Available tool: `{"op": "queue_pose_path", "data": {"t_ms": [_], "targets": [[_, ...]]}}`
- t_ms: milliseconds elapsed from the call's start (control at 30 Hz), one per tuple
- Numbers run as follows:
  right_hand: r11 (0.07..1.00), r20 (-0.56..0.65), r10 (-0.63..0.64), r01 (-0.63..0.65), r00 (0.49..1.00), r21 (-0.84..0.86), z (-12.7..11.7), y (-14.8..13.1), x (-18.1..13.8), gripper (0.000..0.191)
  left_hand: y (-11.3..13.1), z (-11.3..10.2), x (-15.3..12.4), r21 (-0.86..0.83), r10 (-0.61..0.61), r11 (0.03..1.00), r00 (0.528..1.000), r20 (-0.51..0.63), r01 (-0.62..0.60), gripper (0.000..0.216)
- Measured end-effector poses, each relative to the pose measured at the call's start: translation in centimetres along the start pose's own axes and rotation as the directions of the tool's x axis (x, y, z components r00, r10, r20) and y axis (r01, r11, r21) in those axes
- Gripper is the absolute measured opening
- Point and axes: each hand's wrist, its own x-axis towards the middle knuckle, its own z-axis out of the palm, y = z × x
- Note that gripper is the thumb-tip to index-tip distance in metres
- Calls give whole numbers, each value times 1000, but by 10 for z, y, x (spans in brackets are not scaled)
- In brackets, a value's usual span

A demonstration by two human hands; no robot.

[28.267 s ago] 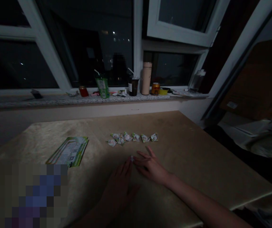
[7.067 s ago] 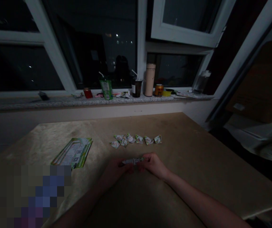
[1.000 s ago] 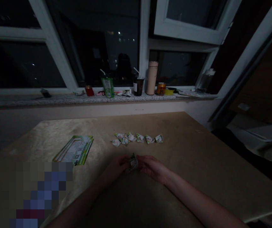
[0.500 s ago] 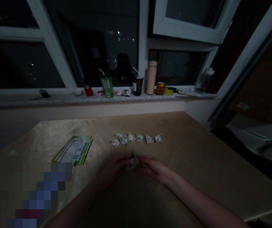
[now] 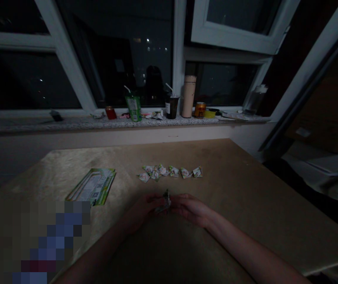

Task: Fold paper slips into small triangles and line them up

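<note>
The room is dark. The left hand (image 5: 139, 212) and the right hand (image 5: 192, 208) lie low on the tan counter (image 5: 246, 189), very close to each other. Each hand pinches one side of a small folded paper (image 5: 166, 200). The fingers (image 5: 177, 200) are closed tight on it, so there is hardly any gap. The paper sticks up a little between the two hands, just over the counter and near its middle.

A bit farther back lies a row of folded papers (image 5: 170, 172), side by side, some touching. They are near the hands but apart from them. Off to the left, a green leaflet (image 5: 92, 186) lies flat on the counter, well apart from the hands.

Behind the counter runs a long window sill (image 5: 39, 125) under dark windows. On it stand a red can (image 5: 110, 113), a green cup (image 5: 133, 107) with a straw, a dark cup (image 5: 171, 107) with a straw, a tall bottle (image 5: 188, 96) and an orange can (image 5: 200, 110). A clear bottle (image 5: 253, 100) stands far to the right
</note>
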Motion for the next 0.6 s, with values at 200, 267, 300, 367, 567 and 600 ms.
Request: {"op": "queue_pose_path", "data": {"t_ms": [200, 267, 300, 367, 567, 600], "targets": [[995, 21, 20, -22, 1000, 100, -2, 0, 3, 26, 1, -1, 0, 72, 19, 997, 999, -28, -17, 32], [985, 33, 58, -62, 998, 160, -4, 0, 5, 28, 1, -1, 0, 113, 41, 993, 998, -44, -36, 32], [978, 33, 81, -86, 996, 190, -5, 0, 5, 29, 2, 0, 0, 138, 54, 989, 997, -54, -46, 32], [964, 13, 113, -113, 994, 239, -6, -1, 7, 29, 4, 2, 0, 195, 75, 979, 994, -80, -58, 31], [982, -76, 13, 1, 997, 189, 0, 2, 4, 32, 8, 7, -2, 327, 126, 942, 983, -134, -77, 28], [988, -98, -28, 42, 995, 147, 1, 3, 3, 31, 8, 7, -1, 336, 133, 938, 983, -130, -82, 27]]}}
